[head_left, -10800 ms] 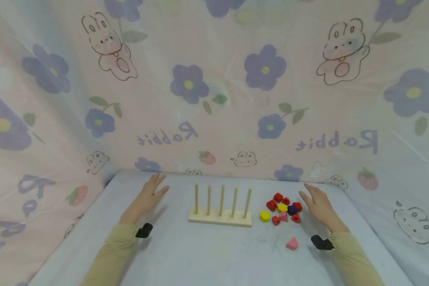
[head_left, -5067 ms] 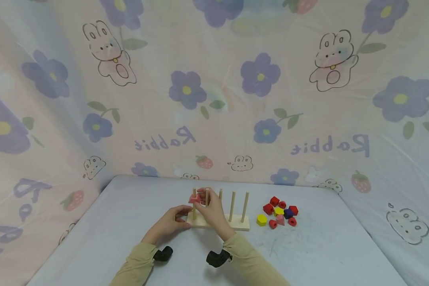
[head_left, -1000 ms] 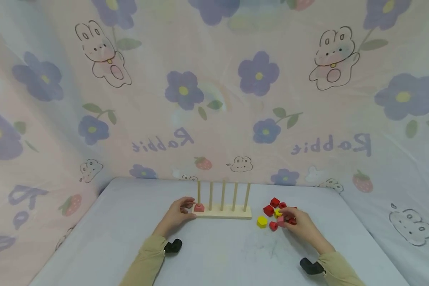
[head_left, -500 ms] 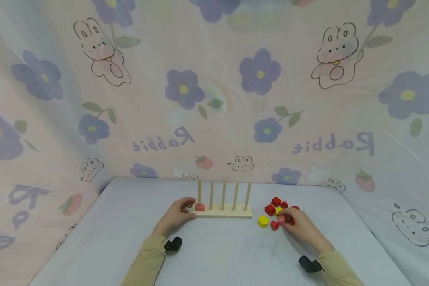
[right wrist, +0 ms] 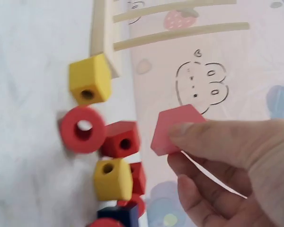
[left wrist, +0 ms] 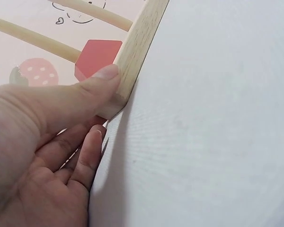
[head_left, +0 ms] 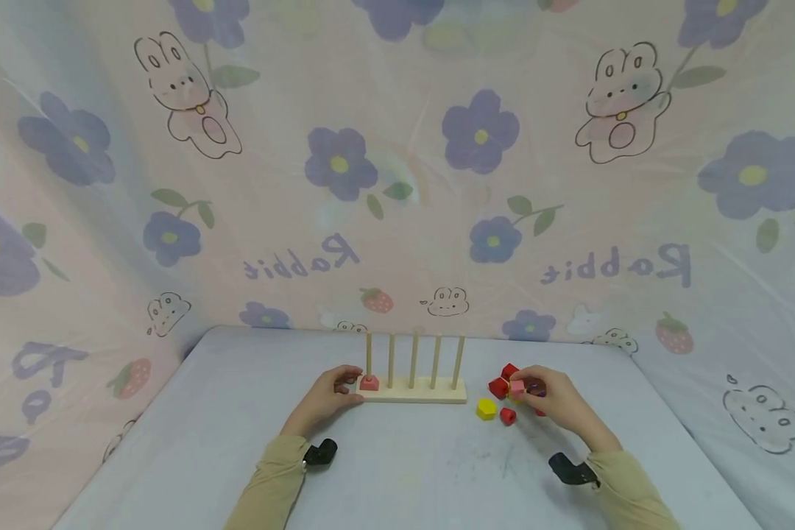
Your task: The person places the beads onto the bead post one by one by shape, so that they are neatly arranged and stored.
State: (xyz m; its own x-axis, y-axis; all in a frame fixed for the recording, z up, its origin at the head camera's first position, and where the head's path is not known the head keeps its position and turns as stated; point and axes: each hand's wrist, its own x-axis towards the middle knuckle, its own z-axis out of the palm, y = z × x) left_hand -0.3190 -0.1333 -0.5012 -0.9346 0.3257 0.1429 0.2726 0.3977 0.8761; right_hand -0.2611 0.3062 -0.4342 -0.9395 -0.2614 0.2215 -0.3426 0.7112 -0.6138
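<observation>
A wooden peg stand (head_left: 414,395) with several upright pegs stands on the table. One pink bead (head_left: 369,383) sits at the foot of its leftmost peg. My left hand (head_left: 324,400) holds the left end of the stand's base, thumb along the front face in the left wrist view, other fingers curled behind. With thumb and fingers, my right hand (head_left: 562,403) pinches a second pink bead (right wrist: 166,130), a flat-sided block raised over the loose beads. In the right wrist view the thumb covers part of this bead.
Loose beads lie right of the stand: a yellow one (head_left: 486,409), a red cylinder (right wrist: 67,130), an angular red one (right wrist: 120,142), another yellow (right wrist: 112,182) and a dark blue one (right wrist: 125,215). My right hand hides some in the head view. A patterned cloth (head_left: 411,221) hangs behind the table.
My right hand has lifted the second pink bead out of the pile, slightly up and away from me. Earlier, the first pink bead went onto the leftmost peg. The left hand stays at the base.
</observation>
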